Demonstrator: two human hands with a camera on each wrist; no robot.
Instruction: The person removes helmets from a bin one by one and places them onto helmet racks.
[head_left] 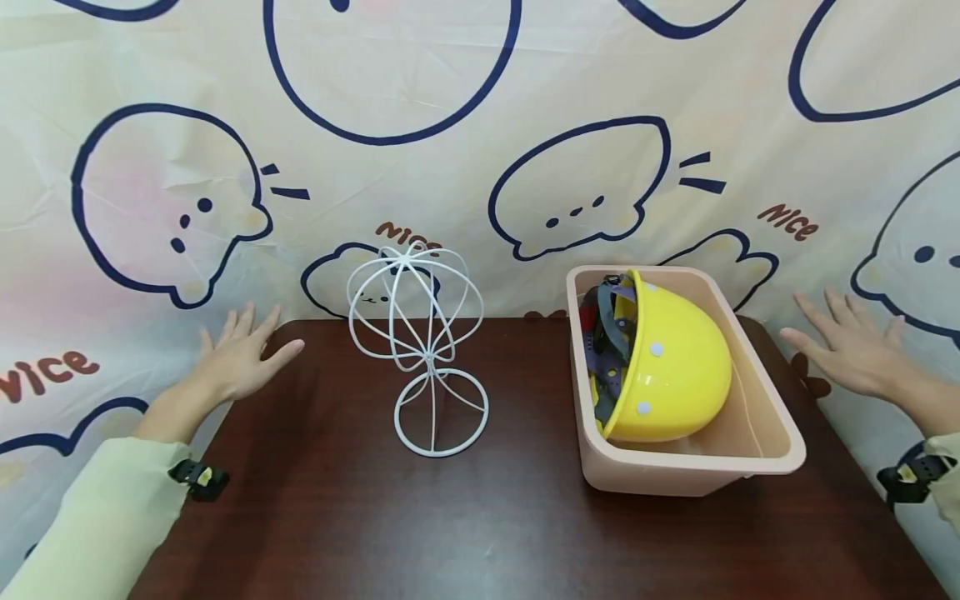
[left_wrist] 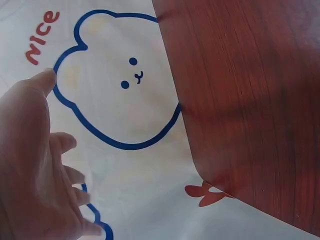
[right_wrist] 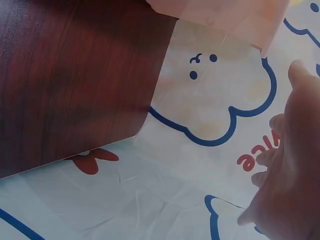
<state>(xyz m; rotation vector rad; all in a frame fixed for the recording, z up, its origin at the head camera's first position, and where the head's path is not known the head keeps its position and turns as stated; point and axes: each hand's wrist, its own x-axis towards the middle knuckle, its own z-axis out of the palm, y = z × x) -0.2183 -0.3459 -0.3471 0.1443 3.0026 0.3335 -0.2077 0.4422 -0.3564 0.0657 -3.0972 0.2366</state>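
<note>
My left hand [head_left: 238,360] is spread with straight fingers near the table's left back corner, holding nothing. Past the table's right edge my right hand [head_left: 858,350] is spread too and holds nothing. A white wire stand [head_left: 431,357] with a round cage top and a ring foot stands upright on the table, right of my left hand. Nearest my right hand is a pale pink plastic bin [head_left: 675,479]. In it a yellow hard hat [head_left: 678,367] with light round dots lies on its side, its opening to the left showing grey and purple straps [head_left: 613,333].
The dark brown wooden table [head_left: 337,517] has its back edge against a pale cloth [head_left: 450,183] printed with blue cartoon outlines. In the left wrist view the table's corner [left_wrist: 240,125] shows beside the cloth. Black wrist cameras sit on both sleeves.
</note>
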